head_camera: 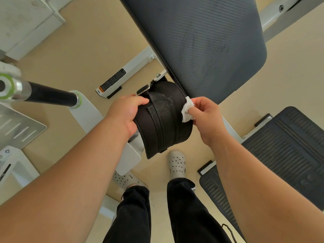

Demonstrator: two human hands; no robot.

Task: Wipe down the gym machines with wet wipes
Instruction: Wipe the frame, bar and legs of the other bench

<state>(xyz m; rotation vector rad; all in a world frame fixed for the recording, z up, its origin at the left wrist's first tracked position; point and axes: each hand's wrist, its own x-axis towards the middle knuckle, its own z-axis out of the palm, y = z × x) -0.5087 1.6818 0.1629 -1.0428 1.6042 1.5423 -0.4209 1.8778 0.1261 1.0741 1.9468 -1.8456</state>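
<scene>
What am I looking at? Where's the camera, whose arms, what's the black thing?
There is no robot here, and only one picture. It comes from a wide-angle camera worn on a person's head, looking down, so the two bare arms are the wearer's own. The left hand grips a black padded cuff with a webbing strap sewn across it, which looks to be part of a gym machine. The right hand pinches a white wet wipe against the cuff's right edge. Above them is the machine's dark ribbed bench pad. A black bar sticks out at left, and black ribbed footplates lie at right. Below are the wearer's white clogs on a tan floor.
</scene>
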